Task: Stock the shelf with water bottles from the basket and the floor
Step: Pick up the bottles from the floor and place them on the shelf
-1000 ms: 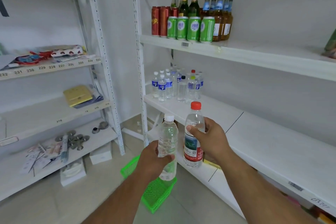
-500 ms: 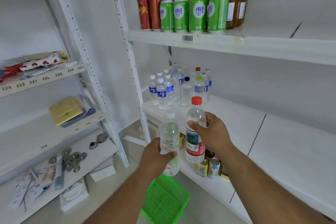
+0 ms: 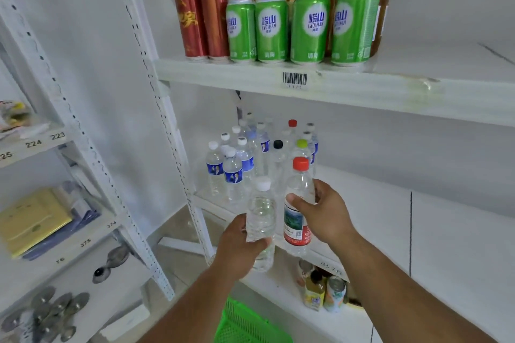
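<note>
**Two more bottles on their way to the water shelf**

Each of the hands is clamped on one bottle, low in the centre of the frame. The left hand (image 3: 239, 248) grips a clear, label-free bottle with a white cap (image 3: 261, 220) around its lower body. The right hand (image 3: 324, 214) grips a red-capped bottle (image 3: 298, 211) around its shoulder; its label shows a green landscape above a red band, the print too small to read. Both bottles are upright, just beside each other, in front of the middle shelf (image 3: 370, 203) and not yet set down.

Much stocking looks done: a cluster of water bottles (image 3: 250, 159) already stands at the shelf's left end, several with blue labels, caps white, black, red and yellow-green. To the right, the shelf has plenty of room. These two still need placing, likely beside the cluster. Only a corner of the green basket (image 3: 245, 323) shows at the bottom edge, so what remains in it or on the floor cannot be told.

Readable writing: the green cans (image 3: 295, 28) on the upper shelf say "LAOSHAN" with Chinese characters; a barcode sticker (image 3: 294, 78) sits on that shelf's edge; the left rack carries numbers 223, 224, 374, 375.
</note>
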Motion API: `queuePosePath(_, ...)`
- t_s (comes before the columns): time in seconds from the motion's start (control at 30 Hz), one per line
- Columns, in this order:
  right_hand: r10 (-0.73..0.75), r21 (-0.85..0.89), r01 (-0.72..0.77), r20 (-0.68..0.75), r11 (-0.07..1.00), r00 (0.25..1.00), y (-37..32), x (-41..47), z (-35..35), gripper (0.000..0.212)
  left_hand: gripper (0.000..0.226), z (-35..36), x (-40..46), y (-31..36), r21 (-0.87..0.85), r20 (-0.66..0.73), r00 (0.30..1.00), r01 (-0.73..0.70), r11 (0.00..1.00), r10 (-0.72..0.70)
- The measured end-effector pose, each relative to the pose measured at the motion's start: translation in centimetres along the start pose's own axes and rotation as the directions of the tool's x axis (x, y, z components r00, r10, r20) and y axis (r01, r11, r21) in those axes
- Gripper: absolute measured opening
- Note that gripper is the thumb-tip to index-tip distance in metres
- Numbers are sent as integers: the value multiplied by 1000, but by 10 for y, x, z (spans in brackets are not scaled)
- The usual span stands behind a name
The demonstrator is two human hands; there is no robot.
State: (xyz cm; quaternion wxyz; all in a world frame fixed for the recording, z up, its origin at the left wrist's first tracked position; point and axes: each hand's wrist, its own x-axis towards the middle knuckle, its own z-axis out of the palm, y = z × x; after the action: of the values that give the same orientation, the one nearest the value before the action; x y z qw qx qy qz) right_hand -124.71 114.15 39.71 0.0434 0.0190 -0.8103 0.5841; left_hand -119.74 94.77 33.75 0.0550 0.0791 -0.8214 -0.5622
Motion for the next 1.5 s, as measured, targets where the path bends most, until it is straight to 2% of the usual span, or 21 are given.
queuePosePath(0.27, 81, -57, -96, -226, 994, 971, -11, 28, 42, 21, 46, -27, 92, -26, -50, 188, 981, -42, 998, 51)
queuePosePath(0.53, 139, -59, -171, -362, 983, 922, -3, 55, 64, 19, 41, -26, 152, -32, -5, 256, 963, -84, 996, 82)
queuePosePath(0.97, 217, -31, -247, -377, 969, 900, 27, 107, 79, 37, 56, 15, 215, -45, 43, 288, 957, -41, 998, 27)
queuePosePath(1.17, 212, -12, -231, -360, 973, 909, 31, 116, 84, 27, 55, 24, 232, -50, 43, 294, 955, -59, 997, 44)
queuePosePath(1.5, 244, -6, -263, -359, 965, 901, 43, 126, 89, 31, 53, 32, 249, -54, -11, 311, 949, -42, 999, 44)
